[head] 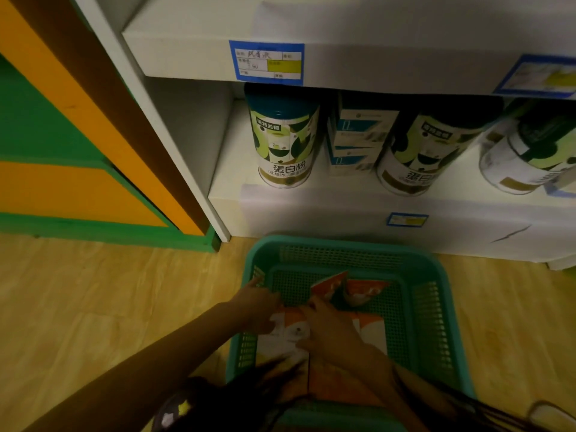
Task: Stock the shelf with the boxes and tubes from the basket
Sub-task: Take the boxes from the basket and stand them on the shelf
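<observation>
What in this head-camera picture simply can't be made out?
Head view: writing on the blue price label is too blurred to read.
Head view: the rightmost can is cut off by the right edge.
Head view: the near end of the basket is hidden by dark hair.
Head view: whether the left hand or right hand grips the orange-white boxes; the fingers are blurred.

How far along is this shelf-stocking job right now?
Early, it seems. The shelf holds tins and blue-white boxes, though none like the basket's. The left hand and right hand are down among the orange-and-white boxes in the teal basket; none is lifted out yet. Several remain to shelve.
</observation>
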Motion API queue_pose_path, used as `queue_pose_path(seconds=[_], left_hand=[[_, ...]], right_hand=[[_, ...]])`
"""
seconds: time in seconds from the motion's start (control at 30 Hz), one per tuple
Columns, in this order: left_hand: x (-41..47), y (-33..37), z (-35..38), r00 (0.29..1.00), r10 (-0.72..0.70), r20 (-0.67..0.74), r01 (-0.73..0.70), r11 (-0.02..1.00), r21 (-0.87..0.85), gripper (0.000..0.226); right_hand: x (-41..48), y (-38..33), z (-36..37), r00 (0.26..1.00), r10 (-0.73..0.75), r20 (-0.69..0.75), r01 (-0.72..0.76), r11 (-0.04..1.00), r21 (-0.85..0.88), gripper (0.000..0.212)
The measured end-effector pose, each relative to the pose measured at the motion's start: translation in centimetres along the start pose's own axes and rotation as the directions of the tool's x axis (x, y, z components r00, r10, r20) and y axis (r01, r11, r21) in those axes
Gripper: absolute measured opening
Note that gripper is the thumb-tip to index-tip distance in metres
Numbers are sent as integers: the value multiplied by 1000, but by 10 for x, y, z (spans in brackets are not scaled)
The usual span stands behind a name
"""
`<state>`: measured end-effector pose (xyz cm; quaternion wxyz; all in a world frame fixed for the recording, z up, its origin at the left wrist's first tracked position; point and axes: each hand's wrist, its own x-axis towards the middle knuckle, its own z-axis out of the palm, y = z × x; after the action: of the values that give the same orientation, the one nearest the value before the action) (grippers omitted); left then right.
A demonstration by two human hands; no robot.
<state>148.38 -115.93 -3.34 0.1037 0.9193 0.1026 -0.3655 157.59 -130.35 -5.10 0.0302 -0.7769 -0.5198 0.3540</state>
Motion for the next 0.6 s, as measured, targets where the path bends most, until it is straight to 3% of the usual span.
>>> queue_pose_path(seconds=[0.13, 0.23, 0.4, 0.6], left_hand=[[-20, -3, -10, 998, 23, 57, -10, 977, -212, 40], [-44, 2, -29, 998, 17, 60, 0, 963, -271, 43], [-100, 14, -86, 985, -50, -168, 11, 974, -226, 39], [-189, 23, -194, 897, 8, -441, -110, 973, -205, 35]], right_hand=[[-18, -12, -25, 999, -3, 37, 1, 999, 54, 49], [-42, -24, -52, 995, -18, 102, 11, 998, 69, 41], [-86, -43, -109, 1000, -10, -21, 10, 1000, 19, 40], [-148, -74, -226, 969, -50, -243, 54, 998, 10, 41]])
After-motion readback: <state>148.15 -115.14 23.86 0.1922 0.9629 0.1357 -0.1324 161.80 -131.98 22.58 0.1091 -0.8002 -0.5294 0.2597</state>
